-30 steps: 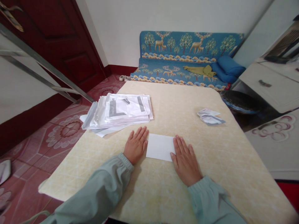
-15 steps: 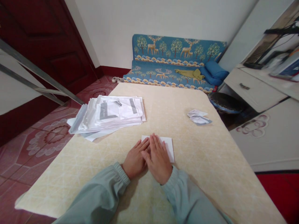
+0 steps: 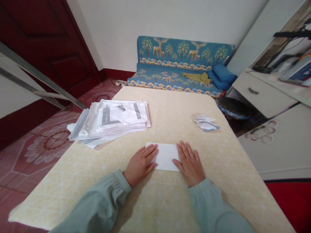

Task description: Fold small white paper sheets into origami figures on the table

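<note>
A folded white sheet of paper (image 3: 165,154) lies flat on the beige table (image 3: 170,110) in front of me. My left hand (image 3: 141,163) rests palm down on the sheet's left part, fingers stretched out. On the sheet's right edge lies my right hand (image 3: 189,163), also flat with fingers spread. Neither hand holds anything. Both sleeves are pale green.
A stack of white papers with grey print (image 3: 111,119) sits at the table's left edge. A small crumpled paper piece (image 3: 206,123) lies at the right. Beyond the table stand a blue patterned sofa (image 3: 179,64), a white cabinet (image 3: 267,94) and a dark red door (image 3: 48,48).
Half a second ago my hands were together over the sheet's middle; they have now slid apart to its left and right sides. The paper stays flat on the table.
</note>
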`<state>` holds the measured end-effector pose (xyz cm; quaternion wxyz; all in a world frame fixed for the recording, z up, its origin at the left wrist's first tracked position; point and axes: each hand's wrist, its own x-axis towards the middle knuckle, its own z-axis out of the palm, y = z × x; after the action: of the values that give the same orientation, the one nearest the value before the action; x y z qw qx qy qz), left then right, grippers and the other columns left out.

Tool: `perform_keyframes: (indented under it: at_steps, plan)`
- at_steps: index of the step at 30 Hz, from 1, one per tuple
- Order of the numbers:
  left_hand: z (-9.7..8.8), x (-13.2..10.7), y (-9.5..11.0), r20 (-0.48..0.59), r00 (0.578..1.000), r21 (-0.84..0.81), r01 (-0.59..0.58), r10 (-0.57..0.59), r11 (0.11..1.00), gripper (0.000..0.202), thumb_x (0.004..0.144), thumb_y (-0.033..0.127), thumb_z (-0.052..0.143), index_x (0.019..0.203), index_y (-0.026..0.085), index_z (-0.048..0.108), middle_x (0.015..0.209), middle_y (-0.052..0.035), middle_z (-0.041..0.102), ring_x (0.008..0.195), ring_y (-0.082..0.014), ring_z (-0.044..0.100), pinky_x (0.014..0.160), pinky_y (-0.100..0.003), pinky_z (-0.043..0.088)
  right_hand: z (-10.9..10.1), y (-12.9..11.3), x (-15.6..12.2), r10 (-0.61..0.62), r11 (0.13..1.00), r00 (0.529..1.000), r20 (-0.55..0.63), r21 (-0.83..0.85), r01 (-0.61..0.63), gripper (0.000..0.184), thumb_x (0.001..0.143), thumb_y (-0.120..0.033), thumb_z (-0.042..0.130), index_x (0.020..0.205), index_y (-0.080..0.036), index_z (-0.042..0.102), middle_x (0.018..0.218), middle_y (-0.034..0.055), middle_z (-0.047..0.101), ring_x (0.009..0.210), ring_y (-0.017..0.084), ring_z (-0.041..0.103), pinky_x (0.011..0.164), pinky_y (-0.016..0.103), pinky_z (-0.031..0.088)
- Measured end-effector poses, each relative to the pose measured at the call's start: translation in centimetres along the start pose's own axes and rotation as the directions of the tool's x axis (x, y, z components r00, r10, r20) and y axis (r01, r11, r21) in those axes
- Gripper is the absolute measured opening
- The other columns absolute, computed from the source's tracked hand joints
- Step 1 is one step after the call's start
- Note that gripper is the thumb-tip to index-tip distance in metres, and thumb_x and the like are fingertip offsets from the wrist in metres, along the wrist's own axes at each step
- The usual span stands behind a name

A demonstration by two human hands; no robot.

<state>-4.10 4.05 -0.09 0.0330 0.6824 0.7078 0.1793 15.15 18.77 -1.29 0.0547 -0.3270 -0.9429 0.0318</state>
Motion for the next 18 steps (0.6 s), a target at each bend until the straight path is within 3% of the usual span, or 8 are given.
perform_keyframes:
  at_steps: [3,6,11,15,18]
  plan:
    - [-1.0,1.5,-0.6,-0.002,0.999,-0.053,0.041,-0.041,0.998,0.057,0.081,0.042,0.063,0.132,0.021,0.050,0.136,-0.0103,0.051,0.121,-0.0262,0.050,0.100,-0.041,0.043,0.2,1.2,-0.1,0.056,0.998,0.996,-0.064,0.023,-0.055,0.054,0.095,-0.038,0.032,0.145,-0.018,0.031,0.153,0.0067,0.025,0.142,0.025,0.018,0.110,0.054,0.021]
    - [-2.0,3.7,-1.1,-0.026,0.990,-0.111,0.132,-0.135,0.985,0.047,0.078,0.028,0.066,0.123,0.020,0.057,0.117,-0.0098,0.061,0.107,-0.0237,0.056,0.094,-0.037,0.046,0.4,1.6,-0.1,0.059,0.992,0.992,-0.113,0.115,-0.046,0.051,0.094,-0.036,0.035,0.142,-0.018,0.037,0.151,0.0081,0.032,0.141,0.023,0.023,0.110,0.053,0.023]
    - [-2.8,6.0,-1.5,0.105,0.939,-0.087,0.338,-0.328,0.937,0.031,0.066,0.028,0.074,0.095,0.020,0.068,0.089,-0.0050,0.065,0.087,-0.0212,0.060,0.077,-0.031,0.046,0.9,2.7,-0.2,0.063,0.948,0.981,-0.186,0.319,0.000,0.041,0.091,-0.031,0.041,0.128,-0.017,0.052,0.142,0.0108,0.045,0.137,0.023,0.032,0.109,0.053,0.025]
    - [-3.4,5.3,-2.1,0.161,0.888,-0.062,0.444,-0.430,0.894,0.014,0.070,0.032,0.067,0.077,0.019,0.068,0.071,-0.0022,0.065,0.066,-0.0174,0.060,0.059,-0.026,0.040,1.3,3.2,-0.1,0.085,0.910,0.953,-0.290,0.412,0.044,0.036,0.088,-0.030,0.046,0.119,-0.016,0.058,0.133,0.0131,0.055,0.130,0.025,0.043,0.108,0.054,0.028]
    - [-3.6,3.3,-2.1,0.174,0.859,-0.080,0.500,-0.481,0.862,0.016,0.073,0.030,0.061,0.064,0.018,0.066,0.064,-0.0028,0.064,0.061,-0.0163,0.059,0.055,-0.025,0.037,0.8,2.9,-0.4,0.026,0.892,0.917,-0.398,0.423,0.158,0.035,0.085,-0.030,0.051,0.116,-0.017,0.060,0.128,0.0140,0.059,0.123,0.025,0.051,0.105,0.052,0.034]
